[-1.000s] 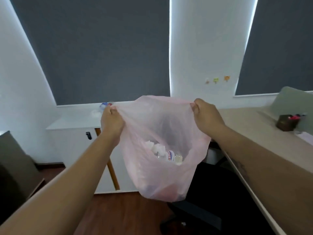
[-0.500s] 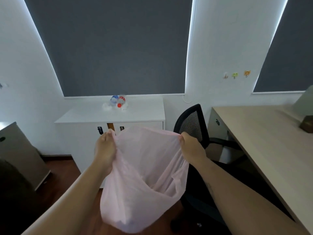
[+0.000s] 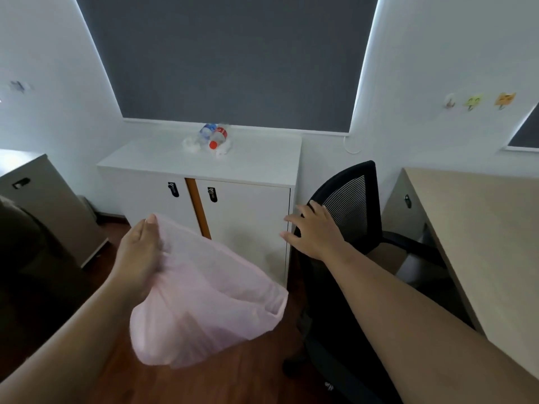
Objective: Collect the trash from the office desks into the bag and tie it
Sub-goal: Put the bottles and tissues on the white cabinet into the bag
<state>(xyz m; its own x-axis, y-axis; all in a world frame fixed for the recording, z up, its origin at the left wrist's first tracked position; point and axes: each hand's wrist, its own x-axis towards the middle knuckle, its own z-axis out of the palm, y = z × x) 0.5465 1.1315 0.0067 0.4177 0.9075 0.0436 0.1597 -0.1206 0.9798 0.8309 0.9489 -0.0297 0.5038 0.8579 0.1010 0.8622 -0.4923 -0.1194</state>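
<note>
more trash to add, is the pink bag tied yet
Untied: the pink bag hangs loose-rimmed, gripped by the left hand alone.

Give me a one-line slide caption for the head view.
Left hand holds the pink bag; right hand open by the black chair; bottles lie on the white cabinet.

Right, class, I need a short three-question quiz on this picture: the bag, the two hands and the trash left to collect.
1. True or false: both hands grip the pink bag.
2. The bottles lie on: A) the white cabinet B) the wooden desk C) the floor.
3. Fill in: the open right hand is beside the black ____.
Key: 1 false, only the left hand grips it; 2 A; 3 chair.
</note>
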